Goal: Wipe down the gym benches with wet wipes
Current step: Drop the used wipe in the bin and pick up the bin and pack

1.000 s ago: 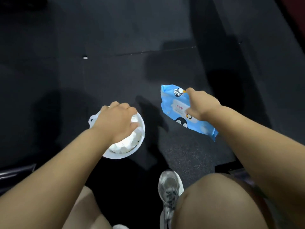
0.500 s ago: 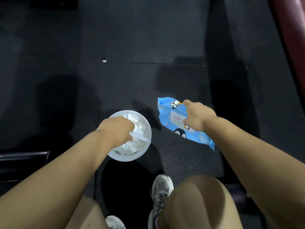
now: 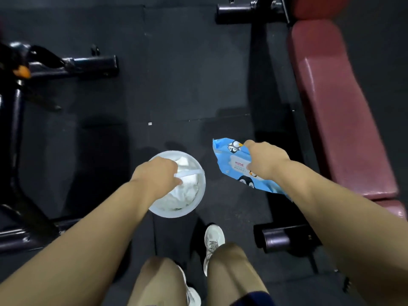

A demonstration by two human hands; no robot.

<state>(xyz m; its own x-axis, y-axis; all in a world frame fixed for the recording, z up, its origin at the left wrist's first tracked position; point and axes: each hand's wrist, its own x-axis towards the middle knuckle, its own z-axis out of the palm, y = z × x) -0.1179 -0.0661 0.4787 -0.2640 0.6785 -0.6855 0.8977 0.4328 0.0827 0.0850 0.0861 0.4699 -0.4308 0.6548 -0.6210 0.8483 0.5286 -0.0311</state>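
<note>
My left hand (image 3: 157, 176) grips the white handle of a small white bucket (image 3: 199, 195) that holds crumpled white wipes (image 3: 187, 191). It hangs above the dark floor in front of my legs. My right hand (image 3: 265, 163) holds a blue wet-wipe pack (image 3: 229, 161) with penguin pictures, fingers curled round its top edge. A dark red padded gym bench (image 3: 335, 111) runs along the right side, just beyond the pack.
The bench's black steel frame and foot bar (image 3: 278, 238) lie under it at the right. Another black machine frame (image 3: 72, 66) stands at the left, with a bar low at the left edge. Dark rubber mats cover the floor. My shoes (image 3: 213, 240) are below.
I have stood up and the view has lifted: both hands now carry the bucket and the pack off the floor. The red bench and black frames have come into view.
</note>
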